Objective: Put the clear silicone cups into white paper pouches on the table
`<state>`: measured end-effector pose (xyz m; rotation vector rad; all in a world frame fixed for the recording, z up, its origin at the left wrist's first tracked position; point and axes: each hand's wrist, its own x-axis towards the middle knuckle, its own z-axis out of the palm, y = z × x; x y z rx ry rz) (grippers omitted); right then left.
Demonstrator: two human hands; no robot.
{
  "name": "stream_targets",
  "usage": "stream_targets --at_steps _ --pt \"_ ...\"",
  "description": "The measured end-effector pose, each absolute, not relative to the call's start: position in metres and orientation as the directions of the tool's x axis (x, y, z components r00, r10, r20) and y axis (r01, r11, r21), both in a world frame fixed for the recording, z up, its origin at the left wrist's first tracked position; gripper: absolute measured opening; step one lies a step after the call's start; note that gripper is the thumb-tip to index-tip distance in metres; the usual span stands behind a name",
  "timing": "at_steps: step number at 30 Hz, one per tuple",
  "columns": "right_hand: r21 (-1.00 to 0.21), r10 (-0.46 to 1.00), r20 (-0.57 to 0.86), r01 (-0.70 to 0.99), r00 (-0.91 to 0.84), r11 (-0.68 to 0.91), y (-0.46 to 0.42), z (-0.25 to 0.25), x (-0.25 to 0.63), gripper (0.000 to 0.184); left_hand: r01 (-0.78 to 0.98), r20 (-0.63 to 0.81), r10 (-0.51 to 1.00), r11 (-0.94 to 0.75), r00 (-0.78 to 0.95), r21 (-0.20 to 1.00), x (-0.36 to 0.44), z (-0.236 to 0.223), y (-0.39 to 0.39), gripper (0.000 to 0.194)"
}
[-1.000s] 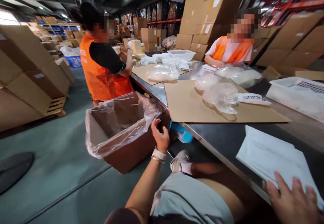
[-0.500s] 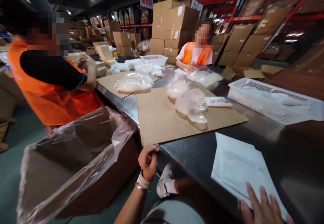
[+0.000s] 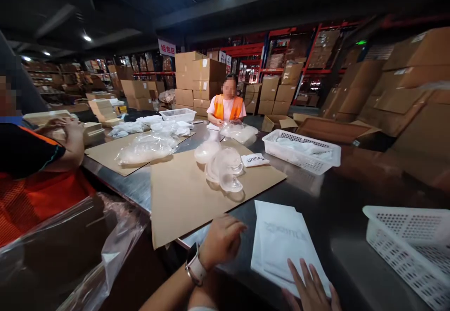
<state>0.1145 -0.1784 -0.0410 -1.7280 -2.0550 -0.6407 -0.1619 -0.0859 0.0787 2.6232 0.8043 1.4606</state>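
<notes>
My left hand [image 3: 221,240], a watch on its wrist, rests on the near edge of the dark metal table [image 3: 337,217], just below a brown cardboard sheet [image 3: 183,198]. Its fingers are loosely curled together, and I see nothing in them. My right hand [image 3: 311,290] lies flat, fingers stretched, on the near end of a stack of white flat packets [image 3: 281,240]. Further up the cardboard sit crumpled clear plastic bags [image 3: 225,170] and a white printed label [image 3: 255,160].
A white perforated basket [image 3: 415,250] stands at the right, another [image 3: 302,149] further back. A plastic-lined cardboard box [image 3: 70,254] is beside the table on the left. One person in an orange vest [image 3: 31,184] works at the left, another [image 3: 227,107] at the far end. Stacked cartons surround us.
The view has swung right and up. My left hand has left the lined box and come up onto the table edge. My right hand stays on the white packets.
</notes>
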Motion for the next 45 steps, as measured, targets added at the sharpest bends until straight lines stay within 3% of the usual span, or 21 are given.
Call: stream_targets --at_steps 2,4,6,10,12,16,23,25,28,31,33,35,37,38,40,42,45 --pt "0.107 0.843 0.478 0.969 -0.245 0.221 -0.16 -0.03 0.124 0.06 0.467 0.586 0.479 -0.864 0.654 0.185 -0.147 0.088 -0.073 0.027" --pt "0.107 0.874 0.372 0.949 -0.313 0.295 -0.136 -0.012 0.13 0.057 0.522 0.424 0.53 -0.84 0.735 0.145 -0.132 0.09 -0.056 0.016" --pt "0.082 0.902 0.235 0.932 -0.362 0.352 -0.112 0.006 0.131 0.058 0.598 0.408 0.601 -0.787 0.687 0.153 -0.118 0.088 -0.032 0.01" --pt "-0.003 0.924 0.016 0.924 -0.383 0.383 -0.086 0.017 0.128 0.062 0.72 0.488 0.721 -0.652 0.492 0.236 -0.113 0.075 0.025 0.019" --pt "-0.021 0.924 0.04 0.925 -0.379 0.38 -0.083 0.012 0.129 0.058 0.748 0.475 0.768 -0.597 0.429 0.289 -0.12 0.066 0.051 0.004" --pt "-0.059 0.918 0.087 0.918 -0.388 0.393 -0.082 0.001 0.132 0.057 0.755 0.429 0.828 -0.53 0.362 0.387 -0.133 0.05 0.078 0.027" --pt "-0.272 0.924 -0.113 0.906 -0.366 0.325 -0.072 0.011 0.14 0.063 0.772 0.221 0.845 -0.535 0.488 0.343 -0.152 0.063 0.091 0.015" --pt "-0.363 0.939 -0.048 0.882 -0.341 0.301 -0.065 0.012 0.143 0.062 0.764 0.184 0.843 -0.536 0.505 0.36 -0.159 0.076 0.092 0.016" --pt "-0.554 0.956 0.184 0.779 -0.23 0.294 -0.055 0.009 0.142 0.064 0.719 0.209 0.841 -0.537 0.499 0.441 -0.154 0.096 0.084 0.015" --pt "-0.728 0.927 0.375 0.616 -0.01 0.301 -0.047 0.006 0.136 0.073 0.6 0.276 0.83 -0.546 0.485 0.585 -0.127 0.111 0.055 0.015" --pt "-0.817 0.888 0.443 0.462 0.118 0.346 -0.045 0.008 0.134 0.09 0.455 0.276 0.786 -0.562 0.553 0.69 -0.098 0.114 0.03 0.016" --pt "-0.899 0.899 0.414 0.219 0.143 0.379 -0.046 0.012 0.135 0.11 0.283 0.248 0.735 -0.516 0.632 0.808 -0.069 0.109 0.009 0.019" --pt "-0.952 0.951 0.297 -0.044 0.088 0.301 -0.05 0.017 0.138 0.117 -0.023 0.212 0.751 -0.254 0.625 0.967 -0.045 0.099 -0.004 0.027" --pt "-0.961 0.97 0.231 -0.14 0.07 0.239 -0.053 0.019 0.139 0.114 -0.181 0.175 0.782 -0.081 0.598 0.98 -0.036 0.093 -0.007 0.034" --pt "-0.961 0.985 0.137 -0.226 0.107 0.158 -0.058 0.02 0.14 0.103 -0.409 0.082 0.823 0.19 0.562 0.892 -0.024 0.08 -0.009 0.046" --pt "-0.967 0.976 0.116 -0.205 0.185 0.154 -0.061 0.016 0.141 0.092 -0.476 0.049 0.816 0.287 0.577 0.831 -0.018 0.069 -0.009 0.054" --pt "-0.985 0.935 0.155 -0.022 0.319 0.171 -0.058 0.012 0.147 0.075 -0.528 0.034 0.804 0.357 0.594 0.771 -0.014 0.056 -0.011 0.066"
